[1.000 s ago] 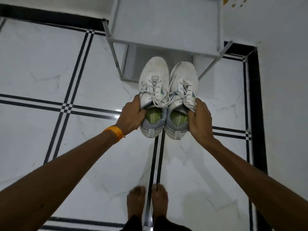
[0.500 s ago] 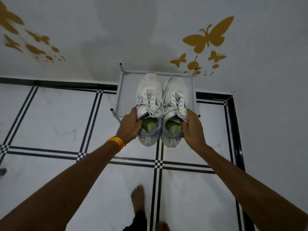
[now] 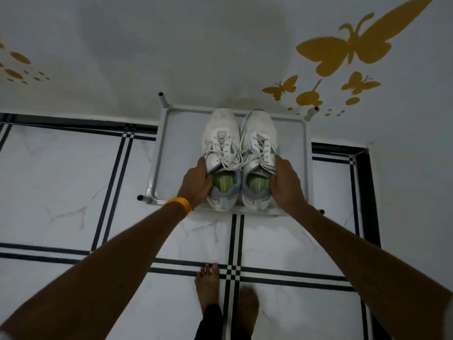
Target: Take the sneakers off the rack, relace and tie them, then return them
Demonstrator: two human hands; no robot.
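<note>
Two white sneakers with green insoles sit side by side over the top shelf of the grey metal rack (image 3: 171, 153), toes toward the wall. My left hand (image 3: 197, 184) grips the outer side of the left sneaker (image 3: 221, 133) near its collar. My right hand (image 3: 285, 181) grips the outer side of the right sneaker (image 3: 259, 131). Both shoes are laced, with loose lace ends crossing between them. I cannot tell whether the soles rest on the shelf or hover just above it.
The rack stands against a white wall with yellow butterfly stickers (image 3: 353, 47). Short open tube ends (image 3: 161, 94) stick up at the rack's corners. My bare feet (image 3: 208, 288) stand on the white tiled floor with black stripes, close in front of the rack.
Both hands carried the pair of sneakers forward from in front of the rack onto its top shelf. I stepped closer to the rack.
</note>
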